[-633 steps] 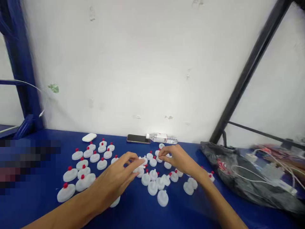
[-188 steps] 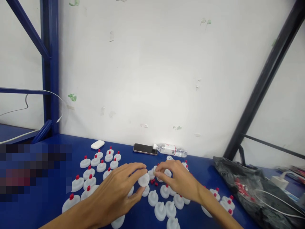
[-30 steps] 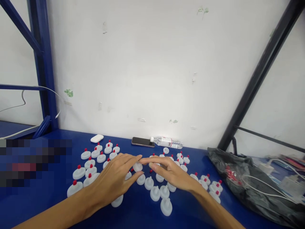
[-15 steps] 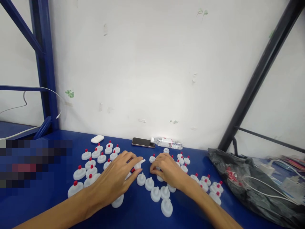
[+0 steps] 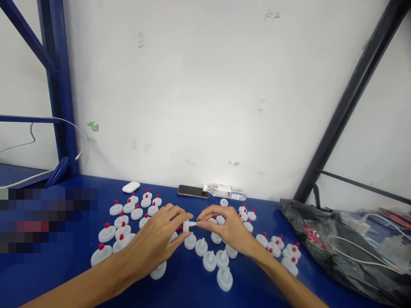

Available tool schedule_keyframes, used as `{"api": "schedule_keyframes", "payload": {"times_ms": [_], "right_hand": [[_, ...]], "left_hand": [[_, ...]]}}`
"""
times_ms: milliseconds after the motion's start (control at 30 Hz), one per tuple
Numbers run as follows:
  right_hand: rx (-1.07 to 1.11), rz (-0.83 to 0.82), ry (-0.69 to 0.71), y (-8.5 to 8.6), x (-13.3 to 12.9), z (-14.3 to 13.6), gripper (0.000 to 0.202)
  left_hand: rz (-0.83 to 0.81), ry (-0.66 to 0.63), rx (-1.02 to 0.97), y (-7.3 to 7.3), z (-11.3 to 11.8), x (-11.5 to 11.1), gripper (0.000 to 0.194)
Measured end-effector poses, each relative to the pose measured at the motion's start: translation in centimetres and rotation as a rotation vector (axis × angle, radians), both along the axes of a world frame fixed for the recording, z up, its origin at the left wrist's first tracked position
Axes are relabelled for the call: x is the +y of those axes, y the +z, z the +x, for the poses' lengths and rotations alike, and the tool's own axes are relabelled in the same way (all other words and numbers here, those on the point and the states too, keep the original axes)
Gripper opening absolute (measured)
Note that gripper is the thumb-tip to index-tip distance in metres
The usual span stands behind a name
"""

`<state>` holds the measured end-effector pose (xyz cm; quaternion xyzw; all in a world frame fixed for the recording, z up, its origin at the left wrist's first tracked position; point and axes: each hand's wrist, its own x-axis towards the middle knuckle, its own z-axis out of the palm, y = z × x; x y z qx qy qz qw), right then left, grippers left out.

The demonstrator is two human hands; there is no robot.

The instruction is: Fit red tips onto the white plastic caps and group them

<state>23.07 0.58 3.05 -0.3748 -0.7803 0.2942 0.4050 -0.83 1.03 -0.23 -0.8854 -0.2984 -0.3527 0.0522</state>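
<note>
Now, from the head camera, we hold a white cap (image 5: 186,226) in our left hand (image 5: 153,244), its grip pinched around it above the blue desk (image 5: 180,286). Our right hand (image 5: 226,229) touches the cap's spout with pinched fingertips, amid loose white caps (image 5: 210,260).

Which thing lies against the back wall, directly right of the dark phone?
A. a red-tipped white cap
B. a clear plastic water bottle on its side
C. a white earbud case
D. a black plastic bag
B: the clear water bottle lies on its side against the wall, its cap end next to the phone; the earbud case sits further left and the black bag far right.
</note>
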Motion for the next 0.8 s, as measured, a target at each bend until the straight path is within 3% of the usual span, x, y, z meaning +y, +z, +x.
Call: {"api": "schedule_keyframes", "payload": {"times_ms": [167, 367, 433, 600, 800], "right_hand": [[0.15, -0.158, 0.125, -0.7, 0.6, 0.2, 0.021], [0.247, -0.388, 0.374, -0.9, 0.0, -0.3, 0.066], [0.254, -0.436, 0.43, -0.9, -0.8, -0.9, 0.067], [0.271, -0.403, 0.366, -1.0, -1.7, -1.5, 0.035], [0.286, -0.352, 0.198, -1.1, -0.1, -0.1, 0.041]], "left_hand": [[0.094, -0.107, -0.036, 0.1, -0.2, -0.3, 0.031], [0.222, -0.233, -0.107, 1.2, -0.1, -1.2, 0.033], [0.255, -0.256, -0.101, 1.3, 0.2, -1.6, 0.028], [0.22, -0.125, -0.127, 1.1, 0.6, -2.4, 0.025], [0.157, -0.027, -0.133, 1.7, 0.2, -1.8, 0.027]]}}
